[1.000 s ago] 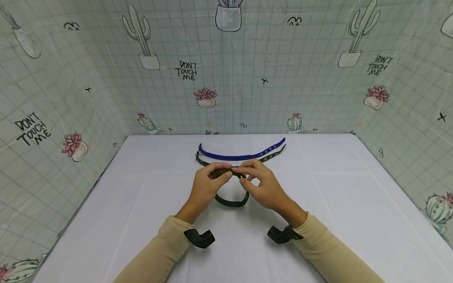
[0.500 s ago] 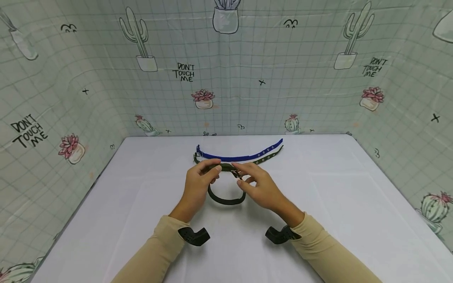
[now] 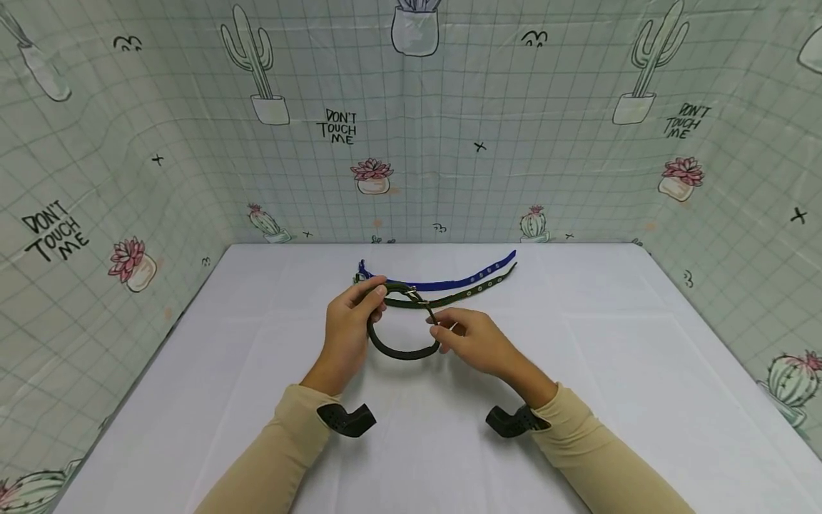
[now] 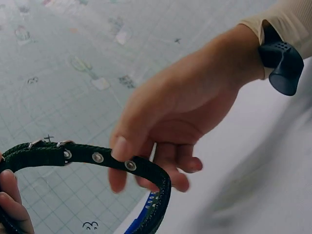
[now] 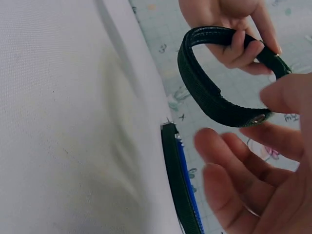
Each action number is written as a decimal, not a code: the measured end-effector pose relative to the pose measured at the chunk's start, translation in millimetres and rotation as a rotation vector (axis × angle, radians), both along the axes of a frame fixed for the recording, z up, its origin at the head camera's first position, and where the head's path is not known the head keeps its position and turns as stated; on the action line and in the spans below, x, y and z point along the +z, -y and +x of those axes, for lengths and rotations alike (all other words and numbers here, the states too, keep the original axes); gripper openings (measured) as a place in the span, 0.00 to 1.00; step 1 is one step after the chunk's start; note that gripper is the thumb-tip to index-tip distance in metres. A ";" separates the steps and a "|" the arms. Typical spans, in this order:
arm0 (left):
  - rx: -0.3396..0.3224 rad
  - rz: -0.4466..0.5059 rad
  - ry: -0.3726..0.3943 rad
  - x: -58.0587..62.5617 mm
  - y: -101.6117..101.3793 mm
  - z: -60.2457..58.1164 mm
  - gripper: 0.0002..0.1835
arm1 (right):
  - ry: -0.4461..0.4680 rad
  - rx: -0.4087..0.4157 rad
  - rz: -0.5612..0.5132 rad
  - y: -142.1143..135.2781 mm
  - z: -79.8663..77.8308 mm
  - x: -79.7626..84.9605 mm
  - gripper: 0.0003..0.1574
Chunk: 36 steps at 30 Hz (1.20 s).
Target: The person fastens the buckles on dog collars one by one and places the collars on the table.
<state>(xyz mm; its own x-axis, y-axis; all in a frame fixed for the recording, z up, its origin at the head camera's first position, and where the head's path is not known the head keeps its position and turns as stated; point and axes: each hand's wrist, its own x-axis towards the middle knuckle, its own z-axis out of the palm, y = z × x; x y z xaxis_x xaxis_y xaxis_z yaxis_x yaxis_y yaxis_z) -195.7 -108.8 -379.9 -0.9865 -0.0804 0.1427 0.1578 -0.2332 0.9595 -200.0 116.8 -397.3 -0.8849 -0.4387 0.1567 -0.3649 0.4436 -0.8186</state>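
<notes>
A dark green pet collar [image 3: 403, 355] is held up in a loop above the table, its strap passing through a metal buckle [image 3: 412, 291]. My left hand [image 3: 345, 328] grips the loop's left side close to the buckle, with the thumb on top. On the other side, the thumb and index finger of my right hand [image 3: 478, 344] pinch the strap. The left wrist view shows metal eyelets [image 4: 97, 157] along it, one right beside the right thumb. My remaining right fingers curl loosely below the collar [image 5: 195, 85] in the right wrist view.
Behind the hands, a blue collar [image 3: 443, 286] and another green collar [image 3: 472, 292] lie stretched out side by side on the white table [image 3: 610, 371]. A patterned cloth [image 3: 449, 107] with cactus drawings hangs around the back and sides.
My left hand has moved left and away from me with the collar. The right hand has shifted from beside the buckle down along the strap, so buckle and loop show more.
</notes>
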 end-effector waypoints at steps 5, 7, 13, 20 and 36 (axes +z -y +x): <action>0.018 0.004 0.017 -1.2 1.6 -1.5 0.17 | 0.119 0.073 -0.060 -0.4 -2.6 -3.8 0.23; 0.016 -0.009 0.016 -2.0 1.9 -1.9 0.15 | 0.146 0.079 -0.114 -0.5 -3.4 -5.9 0.23; -0.012 -0.156 0.003 -4.2 5.5 -6.0 0.11 | 0.213 0.045 -0.248 -0.5 -3.4 -4.9 0.20; -0.059 -0.491 0.000 -1.2 17.6 -6.5 0.13 | 0.262 0.019 -0.270 4.6 -6.9 -7.2 0.21; -0.022 -1.057 0.097 -8.7 41.2 -17.6 0.15 | 0.337 -0.027 -0.137 32.0 -30.1 -22.2 0.18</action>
<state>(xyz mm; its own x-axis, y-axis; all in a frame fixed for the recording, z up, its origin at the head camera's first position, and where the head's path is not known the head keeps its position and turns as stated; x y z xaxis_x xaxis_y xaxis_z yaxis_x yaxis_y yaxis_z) -213.3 -150.0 -388.7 -0.9971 0.0567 0.0507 0.0760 0.7247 0.6849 -230.1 84.8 -419.4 -0.9079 -0.4093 -0.0904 -0.0537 0.3275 -0.9433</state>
